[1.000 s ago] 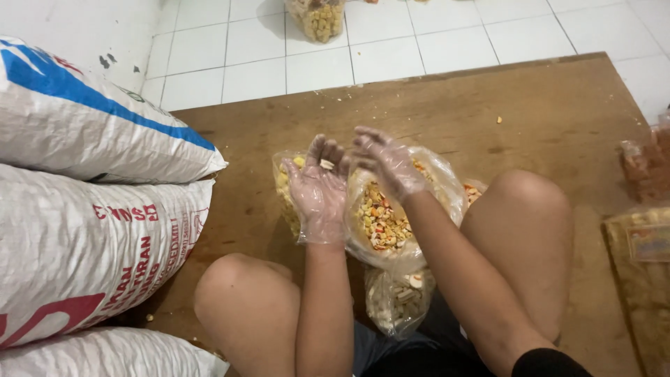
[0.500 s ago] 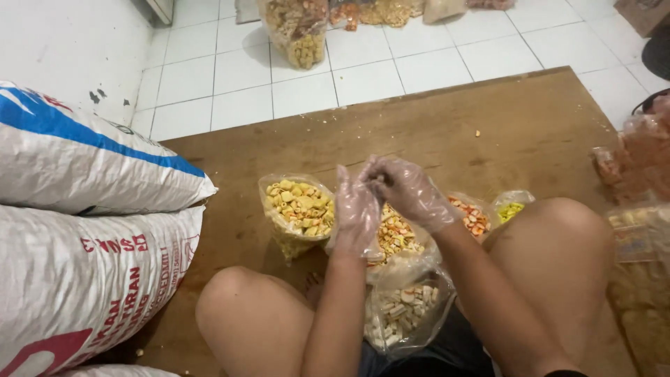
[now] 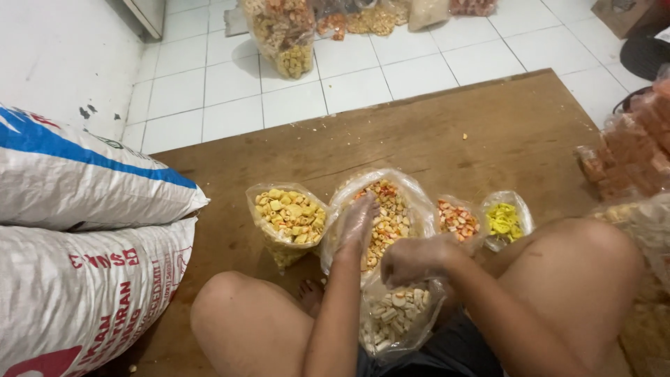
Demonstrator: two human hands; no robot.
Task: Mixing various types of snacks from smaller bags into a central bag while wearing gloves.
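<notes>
Your left hand (image 3: 356, 225), in a thin clear glove, dips into the big middle bag of mixed orange-and-pale snacks (image 3: 387, 209), fingers curled down among the pieces; whether it grips any I cannot tell. Your right hand (image 3: 412, 260), also gloved, closes on the rim of the bag of pale pieces (image 3: 394, 318) between your knees, which looks partly filled. Around them on the wooden board (image 3: 447, 132) stand open bags: yellow chunks (image 3: 289, 216), red-and-white bits (image 3: 457, 220), green-yellow bits (image 3: 504, 220). None looks sealed, so the portioning seems mid-way. Woven sacks (image 3: 91, 174) lie left.
</notes>
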